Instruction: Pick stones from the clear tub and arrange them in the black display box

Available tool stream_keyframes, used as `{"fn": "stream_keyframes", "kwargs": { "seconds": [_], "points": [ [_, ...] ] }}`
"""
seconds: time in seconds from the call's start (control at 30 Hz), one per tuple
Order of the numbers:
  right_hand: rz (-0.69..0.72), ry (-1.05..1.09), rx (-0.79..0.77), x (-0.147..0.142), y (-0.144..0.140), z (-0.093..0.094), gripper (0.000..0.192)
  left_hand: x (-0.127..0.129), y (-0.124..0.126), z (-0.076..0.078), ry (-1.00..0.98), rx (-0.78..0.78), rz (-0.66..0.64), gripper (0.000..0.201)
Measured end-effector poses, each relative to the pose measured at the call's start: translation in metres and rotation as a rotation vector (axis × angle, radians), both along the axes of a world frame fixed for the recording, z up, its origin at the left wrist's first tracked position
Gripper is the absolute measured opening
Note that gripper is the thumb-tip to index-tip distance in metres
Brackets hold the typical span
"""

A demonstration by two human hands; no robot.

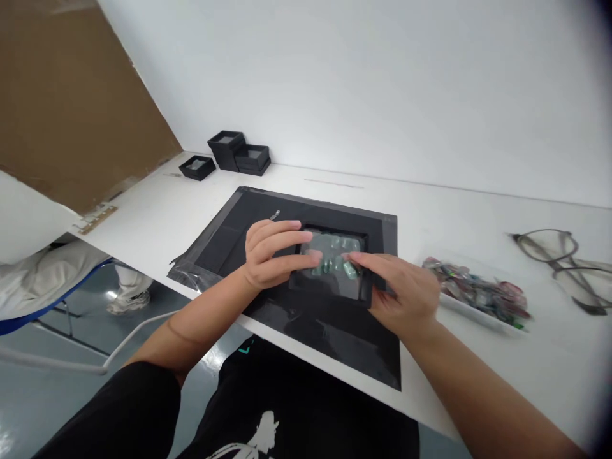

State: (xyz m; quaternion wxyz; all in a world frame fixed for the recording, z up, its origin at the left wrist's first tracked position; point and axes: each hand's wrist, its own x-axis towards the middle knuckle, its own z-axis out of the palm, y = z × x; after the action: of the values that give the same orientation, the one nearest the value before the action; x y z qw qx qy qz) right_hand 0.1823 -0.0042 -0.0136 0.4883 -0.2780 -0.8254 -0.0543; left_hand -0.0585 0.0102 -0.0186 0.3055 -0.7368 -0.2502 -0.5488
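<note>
The shiny green pieces (pixel 350 270) lie in side-by-side rows in the black box (pixel 329 289), and the rows run left to right between your hands. The nearest loose-looking one leans, its long way going from far left to near right. Your right hand (pixel 408 287) is closer to it, with a fingertip right by its far end. I can't tell if you're pinching it. Your left hand (pixel 268 255) has its fingers spread over the box's left side, but your thumb is hidden, so I can't tell if it grips. Under the box is a black mat (pixel 325 338). To the right is a tray (pixel 482 311) of colorful bits, then glasses (pixel 549 260). Small black boxes (pixel 228 156) sit far left.
</note>
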Motion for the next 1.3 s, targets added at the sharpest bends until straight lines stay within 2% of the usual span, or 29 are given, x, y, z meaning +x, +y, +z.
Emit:
{"fn": "stream_keyframes", "kwargs": {
  "seconds": [0.07,0.17,0.33,0.4,0.57,0.7,0.8,0.9,1.0,1.1,1.2,1.27,1.3],
  "points": [
    [-0.002,-0.003,0.027,0.000,0.001,-0.003,0.042,0.000,0.000,0.002,-0.029,0.034,-0.020,0.014],
    [-0.021,-0.009,0.062,-0.001,0.002,-0.005,0.049,0.000,-0.001,0.000,-0.039,0.037,0.041,0.015],
    [-0.036,-0.009,0.073,-0.001,0.002,-0.001,0.040,0.002,-0.002,-0.002,-0.056,-0.022,0.092,0.012],
    [-0.028,-0.021,0.053,0.000,0.002,0.001,0.040,0.002,-0.001,-0.002,-0.028,-0.070,0.068,0.012],
    [0.000,-0.001,-0.072,0.003,0.002,0.001,0.046,-0.003,0.001,-0.004,0.074,-0.205,0.054,0.031],
    [0.003,-0.020,-0.121,0.004,0.002,0.000,0.047,-0.003,0.000,-0.003,0.159,-0.308,0.016,0.029],
    [-0.007,-0.043,-0.131,0.003,0.001,0.001,0.043,0.000,-0.001,0.001,0.139,-0.244,-0.016,0.022],
    [-0.084,-0.036,-0.136,0.002,0.000,0.001,0.042,0.003,-0.001,0.006,0.045,-0.229,-0.149,0.012],
    [-0.161,0.000,-0.126,0.002,0.001,0.000,0.039,0.004,0.002,0.005,-0.077,-0.433,-0.248,0.025],
    [-0.167,0.040,-0.105,0.003,0.003,0.000,0.038,0.004,0.009,-0.002,-0.251,-0.754,-0.386,0.043],
    [-0.164,0.032,-0.072,0.005,0.004,0.000,0.038,0.006,0.014,-0.004,-0.445,-1.273,-0.615,0.051],
    [-0.185,0.006,-0.048,0.005,0.003,0.000,0.037,0.011,0.010,0.001,-0.532,-1.652,-0.768,0.060],
    [-0.198,-0.010,-0.044,0.005,0.003,-0.001,0.037,0.014,0.006,0.006,-0.566,-1.791,-0.832,0.065]
  ]
}}
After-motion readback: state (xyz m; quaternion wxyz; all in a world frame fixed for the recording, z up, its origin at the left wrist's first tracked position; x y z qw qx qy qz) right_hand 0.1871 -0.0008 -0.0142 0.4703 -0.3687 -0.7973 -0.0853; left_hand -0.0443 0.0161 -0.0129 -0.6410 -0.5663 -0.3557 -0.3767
